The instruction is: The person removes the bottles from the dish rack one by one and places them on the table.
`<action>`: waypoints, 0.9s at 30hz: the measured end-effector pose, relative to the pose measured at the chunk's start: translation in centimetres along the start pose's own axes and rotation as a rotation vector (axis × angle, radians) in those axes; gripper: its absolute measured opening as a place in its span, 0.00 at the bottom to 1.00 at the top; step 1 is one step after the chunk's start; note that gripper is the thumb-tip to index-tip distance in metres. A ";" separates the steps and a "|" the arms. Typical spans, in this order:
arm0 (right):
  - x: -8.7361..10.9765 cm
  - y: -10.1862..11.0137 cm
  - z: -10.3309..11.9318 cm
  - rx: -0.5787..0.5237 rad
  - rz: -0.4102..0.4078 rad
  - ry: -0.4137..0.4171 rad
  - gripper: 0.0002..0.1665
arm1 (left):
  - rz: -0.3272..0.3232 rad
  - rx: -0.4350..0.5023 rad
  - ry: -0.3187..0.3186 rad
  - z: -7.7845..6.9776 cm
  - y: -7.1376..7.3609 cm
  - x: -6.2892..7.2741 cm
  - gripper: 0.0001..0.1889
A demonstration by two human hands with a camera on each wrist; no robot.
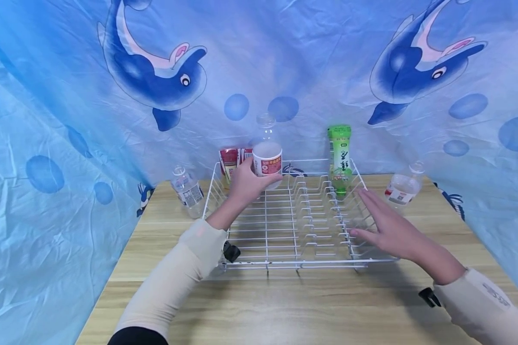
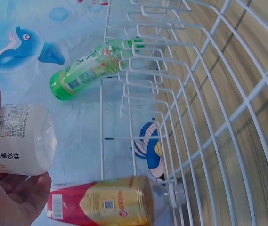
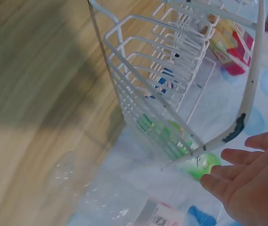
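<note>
My left hand [image 1: 249, 182] grips a clear plastic bottle with a white and red label [image 1: 267, 158], neck up, above the back of a white wire dish rack [image 1: 280, 229]. In the left wrist view the base of this bottle [image 2: 18, 139] faces the rack. A green-labelled bottle [image 1: 340, 153] stands neck down at the rack's back right. Beside my left hand, a red and gold bottle [image 2: 110, 202] also points neck down at the back. My right hand [image 1: 386, 225] lies by the rack's right side, fingers [image 3: 239, 172] extended and holding nothing; whether they touch the wire is unclear.
A clear bottle [image 1: 188, 191] stands left of the rack on the wooden table [image 1: 267, 306]. Another clear bottle with a white and red label [image 1: 402, 187] stands to its right. Behind hangs a blue dolphin-print sheet [image 1: 311, 52], close to the rack's back edge.
</note>
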State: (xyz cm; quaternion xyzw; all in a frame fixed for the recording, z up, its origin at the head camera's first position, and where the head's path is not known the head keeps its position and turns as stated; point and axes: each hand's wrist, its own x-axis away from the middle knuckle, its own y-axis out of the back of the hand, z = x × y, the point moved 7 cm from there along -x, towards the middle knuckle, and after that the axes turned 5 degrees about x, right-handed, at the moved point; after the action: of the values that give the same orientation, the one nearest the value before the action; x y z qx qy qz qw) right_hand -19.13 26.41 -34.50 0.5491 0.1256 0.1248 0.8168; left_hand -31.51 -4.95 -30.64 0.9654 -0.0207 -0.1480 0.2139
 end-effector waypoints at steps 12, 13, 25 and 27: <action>2.4 -1.4 -2.4 -0.142 -0.033 -0.092 0.60 | -0.007 -0.016 0.052 1.5 3.4 0.5 0.41; 2.4 -1.6 -2.5 -0.158 -0.035 -0.090 0.60 | -0.014 -0.024 0.059 1.6 4.0 0.6 0.42; 4.1 -3.3 -3.9 -0.214 -0.101 -0.067 0.57 | -0.024 0.010 0.090 1.6 7.6 2.6 0.42; 4.2 -3.8 -4.1 -0.224 -0.101 -0.068 0.56 | -0.038 -0.011 0.103 1.9 8.5 3.0 0.43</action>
State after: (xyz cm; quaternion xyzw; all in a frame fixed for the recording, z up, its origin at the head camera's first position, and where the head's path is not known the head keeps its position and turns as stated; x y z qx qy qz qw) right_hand -16.32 30.01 -39.81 0.4513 0.1103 0.0781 0.8821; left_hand -29.02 -13.73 -29.57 0.9707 0.0093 -0.1022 0.2172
